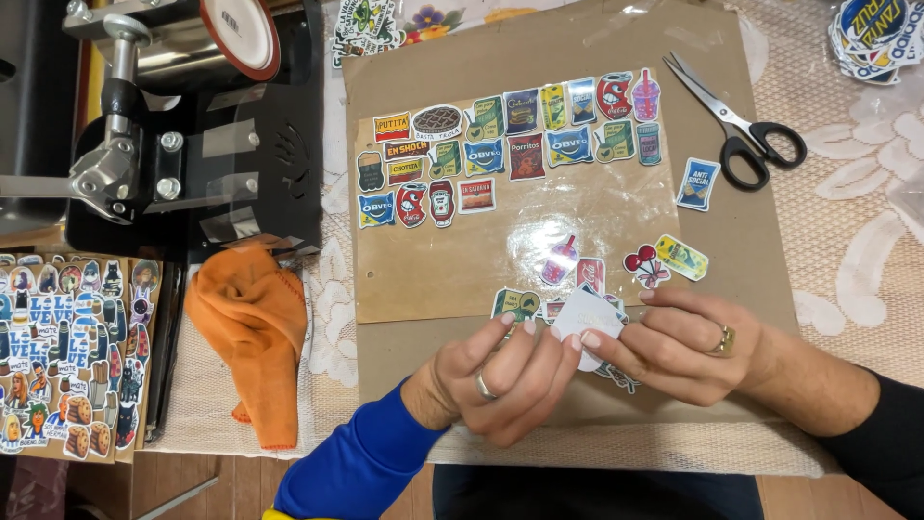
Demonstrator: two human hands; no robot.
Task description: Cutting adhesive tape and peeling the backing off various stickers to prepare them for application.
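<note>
Both my hands pinch one small white paper sticker backing [587, 325] over the brown cardboard sheet [760, 231].

My left hand [500, 380] and right hand [674, 351] each hold a narrow fingertip grip on its edges. It looks feather-light, thin and floppy, easily creased, so I judge the edges the best hold. Black-handled scissors [736, 120] lie well apart.
</note>
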